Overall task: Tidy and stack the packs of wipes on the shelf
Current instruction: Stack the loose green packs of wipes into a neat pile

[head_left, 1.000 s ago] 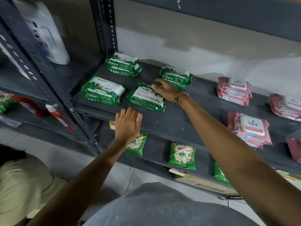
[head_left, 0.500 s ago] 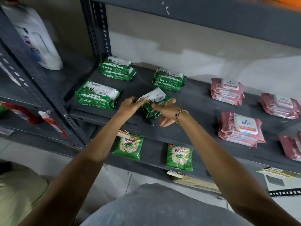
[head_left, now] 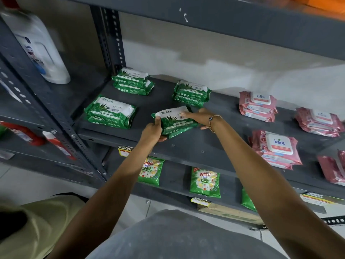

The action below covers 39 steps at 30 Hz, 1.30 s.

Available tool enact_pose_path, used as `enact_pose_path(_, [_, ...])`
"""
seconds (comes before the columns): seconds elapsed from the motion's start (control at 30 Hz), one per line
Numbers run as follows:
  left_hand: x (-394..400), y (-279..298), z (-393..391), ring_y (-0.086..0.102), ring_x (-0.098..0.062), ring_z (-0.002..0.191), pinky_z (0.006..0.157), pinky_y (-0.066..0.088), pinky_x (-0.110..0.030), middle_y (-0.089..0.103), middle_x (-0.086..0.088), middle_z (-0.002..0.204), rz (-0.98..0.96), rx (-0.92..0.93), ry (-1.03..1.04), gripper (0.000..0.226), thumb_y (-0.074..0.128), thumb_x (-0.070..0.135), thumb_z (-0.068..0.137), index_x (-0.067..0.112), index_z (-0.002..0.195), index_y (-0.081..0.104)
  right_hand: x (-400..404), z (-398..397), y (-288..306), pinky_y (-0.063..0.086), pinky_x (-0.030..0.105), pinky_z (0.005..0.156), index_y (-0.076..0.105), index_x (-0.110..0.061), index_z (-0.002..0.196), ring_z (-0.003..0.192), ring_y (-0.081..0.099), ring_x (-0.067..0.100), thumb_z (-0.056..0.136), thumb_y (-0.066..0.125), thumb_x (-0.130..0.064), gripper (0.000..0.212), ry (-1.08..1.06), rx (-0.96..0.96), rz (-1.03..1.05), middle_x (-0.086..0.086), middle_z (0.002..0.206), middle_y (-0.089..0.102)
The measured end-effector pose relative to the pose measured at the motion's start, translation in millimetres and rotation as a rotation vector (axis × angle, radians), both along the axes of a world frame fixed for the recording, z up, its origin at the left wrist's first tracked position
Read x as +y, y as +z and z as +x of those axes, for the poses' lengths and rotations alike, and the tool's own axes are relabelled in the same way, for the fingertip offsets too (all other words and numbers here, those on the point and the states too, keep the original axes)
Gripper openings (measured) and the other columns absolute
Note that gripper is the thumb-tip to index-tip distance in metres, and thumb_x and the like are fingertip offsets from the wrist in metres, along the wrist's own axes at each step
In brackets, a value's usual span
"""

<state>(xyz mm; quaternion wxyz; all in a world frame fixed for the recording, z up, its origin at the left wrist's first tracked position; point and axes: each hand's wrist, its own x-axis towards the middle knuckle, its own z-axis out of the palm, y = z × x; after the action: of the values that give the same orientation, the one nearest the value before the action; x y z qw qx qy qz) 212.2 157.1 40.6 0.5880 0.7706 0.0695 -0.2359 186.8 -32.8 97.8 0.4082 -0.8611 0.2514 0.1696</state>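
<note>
On the grey shelf (head_left: 186,146), both hands hold a green Origami wipes pack (head_left: 173,122), tilted, near the shelf's front. My left hand (head_left: 152,130) grips its left end. My right hand (head_left: 200,116) lies on its right end and top. Other green wipes stacks sit around it: one at front left (head_left: 110,112), one at back left (head_left: 132,81), one at the back (head_left: 191,93). Pink Kara wipes stacks lie to the right, at the back (head_left: 258,106), the front (head_left: 275,148) and the far right (head_left: 319,121).
A white jug (head_left: 37,47) stands on the neighbouring shelf to the left, beyond a perforated upright post (head_left: 112,38). Green detergent packets (head_left: 205,182) stand on the shelf below. Red-capped bottles (head_left: 56,144) lie at lower left. Another shelf board (head_left: 224,21) hangs close overhead.
My left hand rose from the shelf edge to the middle green pack. Both hands took hold of the pack, lifted it off the shelf and turned it label-up.
</note>
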Motion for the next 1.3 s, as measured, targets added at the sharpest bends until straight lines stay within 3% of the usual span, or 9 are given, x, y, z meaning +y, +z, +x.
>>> enact_pose_path(0.07, [1,3,10,0.066,-0.030,0.092,0.089,0.053,-0.045,0.061,-0.012,0.117,0.061,-0.009,-0.047,0.058,0.032,0.054,0.095,0.004,0.117,0.054,-3,-13,-4,0.050,0.026,0.064,0.043,-0.015,0.118,0.082,0.056,0.013,0.066,0.058,-0.074,0.080,-0.042,0.054,0.073,0.001,0.093,0.054])
enact_pose_path(0.17, [3,9,23,0.060,-0.023,0.096,0.090,0.052,-0.039,0.052,-0.010,0.126,0.121,-0.026,-0.138,0.050,0.038,0.050,0.095,0.010,0.120,0.054,-4,-31,-16,0.051,0.025,0.062,0.054,-0.013,0.088,0.066,0.053,0.011,0.062,0.058,-0.077,0.070,-0.096,0.091,0.126,0.000,0.074,0.052])
enact_pose_path(0.23, [5,13,30,0.057,-0.026,0.109,0.090,0.048,-0.034,0.045,-0.009,0.142,0.209,-0.032,-0.220,0.064,0.037,0.058,0.091,0.012,0.134,0.048,-3,-41,-24,0.053,0.025,0.064,0.057,-0.008,0.109,0.072,0.057,0.013,0.060,0.059,-0.077,0.085,-0.148,0.068,0.199,0.005,0.087,0.059])
enact_pose_path(0.3, [6,15,34,0.056,-0.022,0.106,0.080,0.053,-0.031,0.036,-0.007,0.150,0.189,-0.023,-0.282,0.074,0.038,0.064,0.088,0.012,0.141,0.041,-3,-45,-30,0.053,0.027,0.071,0.039,-0.003,0.136,0.093,0.059,0.018,0.061,0.064,-0.072,0.104,-0.258,-0.002,0.329,0.010,0.123,0.057])
enact_pose_path(0.43, [6,18,36,0.051,-0.009,0.089,0.072,0.057,-0.031,0.035,-0.008,0.147,0.111,0.007,-0.359,0.073,0.054,0.058,0.085,0.007,0.136,0.042,-5,-47,-34,0.051,0.029,0.084,0.043,-0.002,0.133,0.115,0.054,0.021,0.067,0.075,-0.051,0.088,-0.382,-0.126,0.466,0.011,0.135,0.051])
enact_pose_path(0.63, [11,20,33,0.060,-0.012,0.087,0.080,0.057,-0.033,0.033,-0.006,0.151,0.140,-0.021,-0.392,0.082,0.058,0.062,0.079,0.006,0.136,0.043,-4,-58,-36,0.055,0.032,0.081,0.055,-0.003,0.115,0.086,0.062,0.018,0.066,0.076,-0.050,0.071,-0.366,-0.088,0.465,0.013,0.107,0.059])
enact_pose_path(0.87, [12,18,34,0.064,-0.013,0.084,0.094,0.052,-0.039,0.032,-0.006,0.154,0.187,-0.071,-0.448,0.084,0.053,0.067,0.079,0.010,0.139,0.044,6,-67,-39,0.056,0.025,0.059,0.056,-0.004,0.111,0.079,0.068,0.019,0.062,0.073,-0.062,0.077,-0.411,-0.117,0.383,0.009,0.092,0.063])
enact_pose_path(1.1, [11,17,31,0.071,-0.018,0.079,0.061,0.050,-0.019,0.037,-0.004,0.150,0.271,-0.162,-0.504,0.095,0.042,0.083,0.070,0.018,0.140,0.044,6,-71,-43,0.059,0.027,0.064,0.063,-0.002,0.097,0.078,0.070,0.021,0.062,0.071,-0.065,0.072,-0.426,-0.162,0.337,0.013,0.096,0.068])
enact_pose_path(1.3, [10,14,36,0.072,-0.018,0.076,0.082,0.053,-0.030,0.035,-0.005,0.152,0.302,-0.163,-0.531,0.090,0.042,0.080,0.073,0.017,0.138,0.046,6,-72,-41,0.059,0.028,0.067,0.063,0.000,0.102,0.081,0.069,0.024,0.065,0.070,-0.063,0.073,-0.399,-0.172,0.352,0.016,0.099,0.068])
